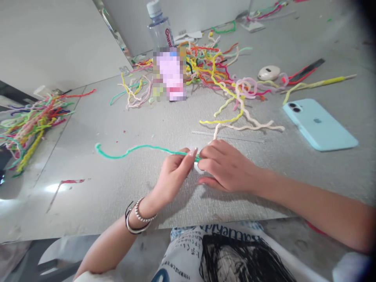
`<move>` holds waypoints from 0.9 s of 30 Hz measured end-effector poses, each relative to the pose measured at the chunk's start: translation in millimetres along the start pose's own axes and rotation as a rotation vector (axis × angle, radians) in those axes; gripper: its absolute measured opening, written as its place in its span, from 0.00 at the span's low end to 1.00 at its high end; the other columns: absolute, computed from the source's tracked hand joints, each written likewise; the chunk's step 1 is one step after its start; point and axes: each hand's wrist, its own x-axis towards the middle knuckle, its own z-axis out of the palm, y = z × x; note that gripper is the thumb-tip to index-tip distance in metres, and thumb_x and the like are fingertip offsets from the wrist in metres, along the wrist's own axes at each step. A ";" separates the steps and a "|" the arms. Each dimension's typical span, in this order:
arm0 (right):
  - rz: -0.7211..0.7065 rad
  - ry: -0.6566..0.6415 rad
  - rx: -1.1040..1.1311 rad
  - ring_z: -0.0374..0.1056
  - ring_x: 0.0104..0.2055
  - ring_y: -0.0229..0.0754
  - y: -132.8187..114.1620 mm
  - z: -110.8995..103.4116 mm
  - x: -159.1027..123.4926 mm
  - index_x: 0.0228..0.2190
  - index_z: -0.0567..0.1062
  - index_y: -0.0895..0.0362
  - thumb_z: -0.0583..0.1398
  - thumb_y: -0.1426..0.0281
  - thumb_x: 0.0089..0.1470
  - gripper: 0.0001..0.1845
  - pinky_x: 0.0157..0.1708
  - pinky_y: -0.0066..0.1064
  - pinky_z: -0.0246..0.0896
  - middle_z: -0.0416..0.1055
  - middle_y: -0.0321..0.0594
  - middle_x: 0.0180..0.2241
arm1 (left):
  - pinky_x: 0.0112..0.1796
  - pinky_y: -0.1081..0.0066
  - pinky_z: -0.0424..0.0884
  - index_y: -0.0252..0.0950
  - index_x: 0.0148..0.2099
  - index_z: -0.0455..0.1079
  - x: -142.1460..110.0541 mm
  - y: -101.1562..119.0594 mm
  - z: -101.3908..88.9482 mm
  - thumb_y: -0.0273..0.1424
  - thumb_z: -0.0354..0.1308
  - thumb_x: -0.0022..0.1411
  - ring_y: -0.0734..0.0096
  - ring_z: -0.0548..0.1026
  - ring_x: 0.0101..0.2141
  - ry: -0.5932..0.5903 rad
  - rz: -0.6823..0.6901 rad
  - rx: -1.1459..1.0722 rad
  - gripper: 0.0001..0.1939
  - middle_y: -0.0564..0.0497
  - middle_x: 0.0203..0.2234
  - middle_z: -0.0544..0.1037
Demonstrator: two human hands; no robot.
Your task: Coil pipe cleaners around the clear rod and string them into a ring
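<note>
A green pipe cleaner runs in a wavy line from its curled left tip to my hands, low over the grey table. My left hand pinches it between thumb and fingers. Close against that hand, my right hand has its fingers bent around the pipe cleaner's right part; its grip is partly hidden by the knuckles. Just beyond my right hand lies a cream pipe cleaner, its near end reaching my knuckles. A thin clear stick rests flat on the table behind my hands.
A tangled pile of coloured pipe cleaners spreads at the back, beside a plastic bottle. Another bundle lies at the left. To the right are a light blue phone, a white earbud case and tweezers.
</note>
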 end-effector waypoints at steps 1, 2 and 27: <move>-0.016 -0.007 -0.041 0.55 0.35 0.47 -0.8 0.1 0.4 0.35 0.69 0.57 0.44 0.58 0.67 0.21 0.35 0.38 0.49 0.65 0.45 0.34 | 0.20 0.74 0.58 0.37 0.19 0.53 1.0 0.5 0.5 0.43 0.47 0.70 0.79 0.58 0.19 -0.013 0.002 -0.008 0.28 0.56 0.17 0.58; -0.028 -0.009 -0.066 0.55 0.35 0.47 -1.5 0.3 0.8 0.35 0.69 0.57 0.44 0.58 0.67 0.21 0.35 0.38 0.48 0.65 0.45 0.34 | 0.20 0.75 0.59 0.37 0.19 0.54 1.4 0.8 0.9 0.42 0.48 0.70 0.79 0.59 0.19 -0.022 0.007 -0.013 0.27 0.56 0.17 0.58; 0.349 0.049 0.644 0.58 0.35 0.41 -5.7 -0.1 1.4 0.35 0.59 0.53 0.51 0.71 0.61 0.02 0.37 0.35 0.55 0.60 0.37 0.34 | 0.27 0.74 0.61 0.36 0.38 0.65 -2.1 -10.9 7.5 0.37 0.50 0.69 0.75 0.64 0.26 0.028 -0.062 -0.070 0.10 0.54 0.28 0.65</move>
